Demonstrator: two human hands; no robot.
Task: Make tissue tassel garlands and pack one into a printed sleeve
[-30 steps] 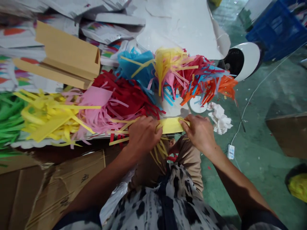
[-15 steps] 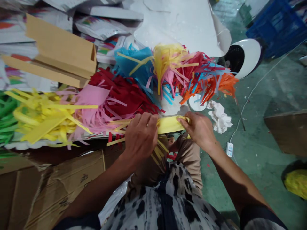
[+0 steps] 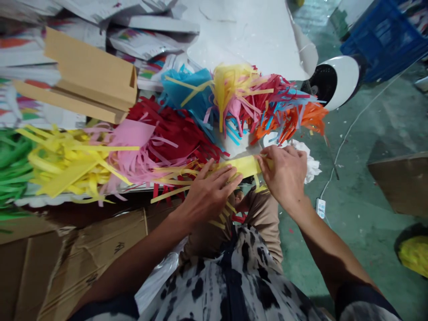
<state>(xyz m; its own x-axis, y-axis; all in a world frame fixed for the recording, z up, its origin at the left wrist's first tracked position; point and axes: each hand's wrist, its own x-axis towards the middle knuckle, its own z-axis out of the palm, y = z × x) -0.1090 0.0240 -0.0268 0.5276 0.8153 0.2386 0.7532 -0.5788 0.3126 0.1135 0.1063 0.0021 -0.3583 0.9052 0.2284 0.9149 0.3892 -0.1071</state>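
A yellow fringed tissue-paper piece (image 3: 243, 165) lies at the near edge of the worktable. My left hand (image 3: 209, 194) rests on its cut strips with fingers stretched flat. Its solid band is pinched at the right end by my right hand (image 3: 285, 171), fingers closed. Loose yellow strips (image 3: 174, 176) trail leftward and hang over the edge toward my lap.
Piles of fringed paper cover the table: green (image 3: 11, 165), yellow (image 3: 67, 160), pink (image 3: 133, 151), red (image 3: 174, 129), blue (image 3: 190, 93), orange (image 3: 301, 118). A cardboard piece (image 3: 90, 76) lies behind. A carton (image 3: 76, 263) stands at left. White crumpled paper (image 3: 309, 160), a white fan (image 3: 337, 82) and a power strip (image 3: 320, 208) are right.
My left hand opened from a closed grip and now lies flat on the strips. My right hand moved slightly up and right, still pinching the yellow band.
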